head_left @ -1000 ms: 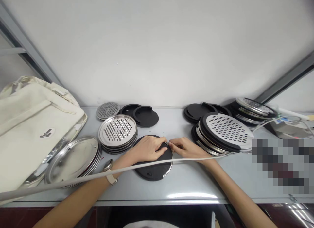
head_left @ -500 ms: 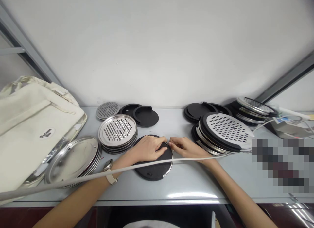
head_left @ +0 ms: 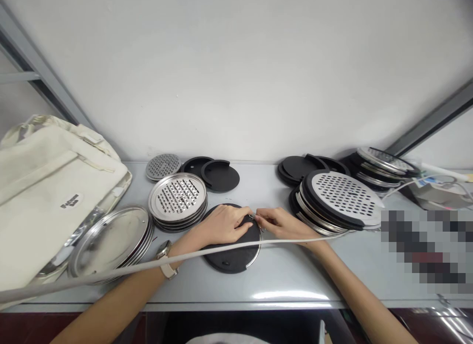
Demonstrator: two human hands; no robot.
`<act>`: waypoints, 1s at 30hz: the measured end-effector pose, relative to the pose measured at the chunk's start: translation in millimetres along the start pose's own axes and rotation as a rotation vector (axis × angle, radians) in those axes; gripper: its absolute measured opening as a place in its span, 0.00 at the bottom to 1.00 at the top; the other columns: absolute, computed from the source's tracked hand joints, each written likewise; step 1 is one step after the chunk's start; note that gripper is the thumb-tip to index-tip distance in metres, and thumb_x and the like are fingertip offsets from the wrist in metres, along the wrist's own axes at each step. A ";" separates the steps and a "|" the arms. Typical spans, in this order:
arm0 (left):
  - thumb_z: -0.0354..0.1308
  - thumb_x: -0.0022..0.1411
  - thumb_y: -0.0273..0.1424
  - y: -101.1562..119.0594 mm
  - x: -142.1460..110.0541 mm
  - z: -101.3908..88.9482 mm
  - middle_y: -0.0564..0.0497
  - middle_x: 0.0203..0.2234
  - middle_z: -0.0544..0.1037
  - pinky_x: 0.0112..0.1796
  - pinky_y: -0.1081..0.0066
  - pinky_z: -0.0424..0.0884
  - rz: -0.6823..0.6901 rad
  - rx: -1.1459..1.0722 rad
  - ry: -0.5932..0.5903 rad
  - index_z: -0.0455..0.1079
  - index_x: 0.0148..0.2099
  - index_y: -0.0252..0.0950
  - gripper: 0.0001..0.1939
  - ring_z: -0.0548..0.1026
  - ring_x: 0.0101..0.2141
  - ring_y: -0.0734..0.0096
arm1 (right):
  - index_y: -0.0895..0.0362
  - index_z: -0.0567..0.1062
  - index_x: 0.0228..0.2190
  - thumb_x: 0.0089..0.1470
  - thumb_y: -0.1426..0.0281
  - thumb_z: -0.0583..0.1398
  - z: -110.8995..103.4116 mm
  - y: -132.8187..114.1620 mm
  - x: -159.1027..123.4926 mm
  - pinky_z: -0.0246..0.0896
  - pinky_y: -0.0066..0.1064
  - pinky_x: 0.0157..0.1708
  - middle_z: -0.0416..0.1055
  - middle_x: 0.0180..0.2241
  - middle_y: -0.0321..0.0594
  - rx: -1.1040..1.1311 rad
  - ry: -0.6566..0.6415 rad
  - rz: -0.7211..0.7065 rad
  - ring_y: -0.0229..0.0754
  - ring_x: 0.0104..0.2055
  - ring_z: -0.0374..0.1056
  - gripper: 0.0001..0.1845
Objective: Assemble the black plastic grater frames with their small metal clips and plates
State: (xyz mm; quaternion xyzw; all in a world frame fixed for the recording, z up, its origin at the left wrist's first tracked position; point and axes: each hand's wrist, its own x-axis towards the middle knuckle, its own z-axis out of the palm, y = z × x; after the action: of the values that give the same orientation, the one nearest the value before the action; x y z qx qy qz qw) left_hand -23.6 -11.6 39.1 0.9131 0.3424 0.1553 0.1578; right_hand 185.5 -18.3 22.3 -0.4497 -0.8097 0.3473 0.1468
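A round black disc with a thin metal rim along its right side lies on the table before me. Across its upper left rests my left hand, fingers bent, the thumb and index finger closing near the upper right edge. At that same edge my right hand pinches the rim with closed fingers. A small shiny bit of metal shows between the two sets of fingertips; its shape is too small to make out. Beside my left hand is a stack of round metal grater plates.
Plain metal discs are stacked at the left by a cream bag. Black rings and lids lie at the back. On the right stands a stack of black-rimmed grater discs. A white cable crosses in front of my wrists.
Both hands stay at the disc's upper right edge. My right fingertips have shifted very slightly along the rim. The disc looks unmoved.
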 end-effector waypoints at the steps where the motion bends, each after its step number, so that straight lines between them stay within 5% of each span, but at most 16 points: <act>1: 0.50 0.63 0.33 0.0 0.0 0.1 0.57 0.19 0.65 0.24 0.74 0.55 0.002 0.001 0.002 0.63 0.34 0.37 0.06 0.63 0.20 0.76 | 0.57 0.61 0.22 0.60 0.60 0.46 0.0 0.4 0.2 0.42 0.26 0.22 0.51 0.19 0.30 0.000 -0.001 0.001 0.32 0.21 0.46 0.19; 12: 0.50 0.63 0.33 -1.6 0.5 1.3 0.56 0.21 0.67 0.25 0.74 0.56 0.012 0.005 -0.023 0.65 0.42 0.38 0.07 0.66 0.22 0.75 | 0.58 0.61 0.21 0.60 0.60 0.46 3.4 6.1 1.2 0.42 0.26 0.22 0.53 0.19 0.30 0.000 -0.004 0.023 0.32 0.22 0.47 0.21; 30: 0.48 0.64 0.33 -2.7 0.0 1.3 0.56 0.20 0.66 0.25 0.73 0.56 0.056 0.045 -0.017 0.63 0.39 0.37 0.06 0.66 0.21 0.74 | 0.59 0.63 0.20 0.60 0.57 0.46 3.5 5.2 2.2 0.41 0.26 0.22 0.51 0.19 0.30 0.011 -0.001 0.045 0.31 0.22 0.46 0.24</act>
State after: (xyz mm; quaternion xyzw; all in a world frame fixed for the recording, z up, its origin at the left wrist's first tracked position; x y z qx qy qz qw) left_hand -24.7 -10.0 36.9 0.9269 0.3189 0.1442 0.1359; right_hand 185.6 -16.1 16.0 -0.4667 -0.7976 0.3553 0.1409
